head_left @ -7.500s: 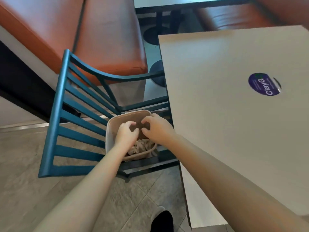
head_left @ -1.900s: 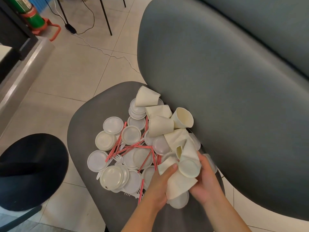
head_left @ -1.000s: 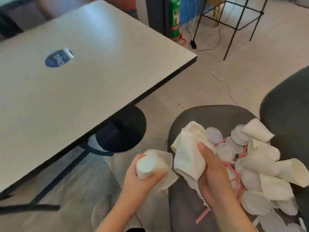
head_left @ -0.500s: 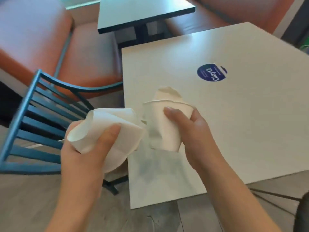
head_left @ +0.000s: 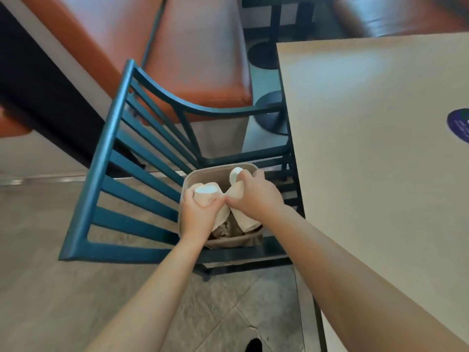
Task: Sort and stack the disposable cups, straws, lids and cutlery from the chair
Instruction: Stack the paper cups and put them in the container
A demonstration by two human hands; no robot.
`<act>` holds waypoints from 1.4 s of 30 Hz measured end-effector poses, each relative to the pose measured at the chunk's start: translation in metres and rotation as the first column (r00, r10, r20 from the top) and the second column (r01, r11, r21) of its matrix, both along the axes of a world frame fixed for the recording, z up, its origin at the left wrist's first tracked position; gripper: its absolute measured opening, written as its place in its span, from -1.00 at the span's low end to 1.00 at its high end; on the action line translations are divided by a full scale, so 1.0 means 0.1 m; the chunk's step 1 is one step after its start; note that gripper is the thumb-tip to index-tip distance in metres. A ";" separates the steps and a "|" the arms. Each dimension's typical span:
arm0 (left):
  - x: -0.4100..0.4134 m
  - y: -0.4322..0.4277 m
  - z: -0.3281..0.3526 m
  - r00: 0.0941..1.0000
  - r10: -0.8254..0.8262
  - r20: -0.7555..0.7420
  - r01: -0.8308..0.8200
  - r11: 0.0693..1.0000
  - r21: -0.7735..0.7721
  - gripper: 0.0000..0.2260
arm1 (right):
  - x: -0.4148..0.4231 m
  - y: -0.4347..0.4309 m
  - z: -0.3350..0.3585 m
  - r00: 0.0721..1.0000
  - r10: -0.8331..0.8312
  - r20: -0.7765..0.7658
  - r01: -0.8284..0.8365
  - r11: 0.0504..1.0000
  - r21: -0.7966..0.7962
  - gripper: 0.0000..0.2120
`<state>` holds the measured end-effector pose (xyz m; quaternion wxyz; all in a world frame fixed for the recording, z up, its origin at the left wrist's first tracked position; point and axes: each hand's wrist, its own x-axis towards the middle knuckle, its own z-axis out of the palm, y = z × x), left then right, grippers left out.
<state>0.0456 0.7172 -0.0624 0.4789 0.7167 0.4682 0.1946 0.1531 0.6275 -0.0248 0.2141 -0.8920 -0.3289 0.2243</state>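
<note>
A beige bin (head_left: 203,174) stands on the seat of a blue slatted chair (head_left: 121,153). Both my hands reach down into its mouth. My left hand (head_left: 200,214) grips a bundle of crumpled white paper cups (head_left: 205,190), their bases pointing up. My right hand (head_left: 253,196) grips another bundle of white paper cups (head_left: 247,221), one base (head_left: 235,174) sticking out above my fingers. Crumpled brownish material (head_left: 223,231) lies at the bottom of the bin. The grey chair with lids, straws and cutlery is out of view.
A pale table (head_left: 380,148) with a round blue sticker (head_left: 459,125) fills the right side, its edge next to the chair. Orange bench seats (head_left: 198,52) lie beyond the chair. Tiled floor (head_left: 50,288) spreads below left.
I have turned from the table towards the blue chair. Both hands, still holding their cups, have dropped from above the table edge down into the beige bin.
</note>
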 end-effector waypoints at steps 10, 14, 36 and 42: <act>0.05 0.00 0.01 0.986 -0.009 -0.167 -0.004 0.997 -0.077 -0.52 | -0.03 0.02 0.13 0.993 0.106 -0.054 -0.108 0.993 -0.045 -0.42; 0.14 -0.50 0.53 0.999 -0.012 0.038 0.010 0.998 0.064 -0.76 | -0.03 -0.52 0.53 0.998 0.027 0.052 -0.036 0.986 0.166 -0.53; 0.35 -7.96 0.17 0.437 -0.891 0.123 0.875 0.389 -0.288 -0.94 | -1.34 -8.50 -0.13 0.138 -0.981 -0.137 0.965 0.102 0.241 -0.85; 0.20 -9.11 -0.57 0.159 -0.984 -0.081 0.928 0.177 -0.329 -0.74 | -2.13 -9.63 -0.90 -0.430 -0.891 -0.145 0.901 -0.433 -0.015 -0.56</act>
